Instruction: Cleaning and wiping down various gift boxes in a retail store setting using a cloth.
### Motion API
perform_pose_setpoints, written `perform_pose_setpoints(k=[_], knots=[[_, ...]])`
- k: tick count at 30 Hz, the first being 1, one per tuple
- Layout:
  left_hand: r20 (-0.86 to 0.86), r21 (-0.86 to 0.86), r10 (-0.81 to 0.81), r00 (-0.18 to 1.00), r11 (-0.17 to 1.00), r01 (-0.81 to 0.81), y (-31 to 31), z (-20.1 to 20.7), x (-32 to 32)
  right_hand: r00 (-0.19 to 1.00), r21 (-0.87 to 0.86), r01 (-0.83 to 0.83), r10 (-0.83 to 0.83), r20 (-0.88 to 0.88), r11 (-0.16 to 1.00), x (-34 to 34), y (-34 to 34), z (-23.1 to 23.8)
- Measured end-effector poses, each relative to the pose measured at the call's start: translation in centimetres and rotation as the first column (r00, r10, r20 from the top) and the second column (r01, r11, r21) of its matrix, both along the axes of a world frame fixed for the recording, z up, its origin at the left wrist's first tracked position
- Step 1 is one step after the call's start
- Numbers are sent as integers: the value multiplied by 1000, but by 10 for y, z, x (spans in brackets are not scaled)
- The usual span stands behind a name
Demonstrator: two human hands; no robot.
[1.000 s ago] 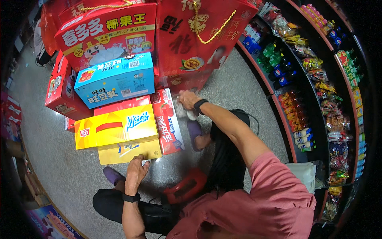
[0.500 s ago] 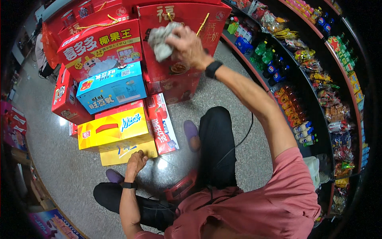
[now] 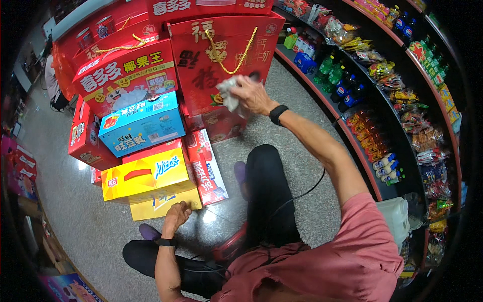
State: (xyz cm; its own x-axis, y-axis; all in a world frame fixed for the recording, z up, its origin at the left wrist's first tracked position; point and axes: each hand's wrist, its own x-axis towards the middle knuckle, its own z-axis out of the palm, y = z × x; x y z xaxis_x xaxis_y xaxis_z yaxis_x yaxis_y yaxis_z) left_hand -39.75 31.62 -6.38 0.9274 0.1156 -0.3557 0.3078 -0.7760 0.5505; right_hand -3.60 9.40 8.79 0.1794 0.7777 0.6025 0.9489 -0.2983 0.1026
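In the head view, the right hand [image 3: 250, 95] clutches a bunched pale cloth [image 3: 230, 93] at upper centre, by the lower face of the red gift bag [image 3: 231, 45]; light, flat strokes should spare that face. Lower left of centre, the left hand [image 3: 177, 216] curls by the lower yellow box [image 3: 163, 203], and whether it's gripping, I can't tell!

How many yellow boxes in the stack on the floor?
2. The upper yellow box sits in front of the blue box; the lower yellow box is under it, by the left hand. More could be hidden behind.
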Motion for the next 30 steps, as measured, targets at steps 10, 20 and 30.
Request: perform_pose_setpoints(k=[10,20,30], knots=[[27,-45,-69,997,996,70,-1,-16,18,968,282,-26,-46,246,959,44,56,132],[-21,25,-93,995,995,94,-7,-5,20,819,737,552,-418,-392,389,91,-19,60],[15,26,-153,988,988,152,-15,-3,20,905,819,415,-275,-325,395,82,24,96]])
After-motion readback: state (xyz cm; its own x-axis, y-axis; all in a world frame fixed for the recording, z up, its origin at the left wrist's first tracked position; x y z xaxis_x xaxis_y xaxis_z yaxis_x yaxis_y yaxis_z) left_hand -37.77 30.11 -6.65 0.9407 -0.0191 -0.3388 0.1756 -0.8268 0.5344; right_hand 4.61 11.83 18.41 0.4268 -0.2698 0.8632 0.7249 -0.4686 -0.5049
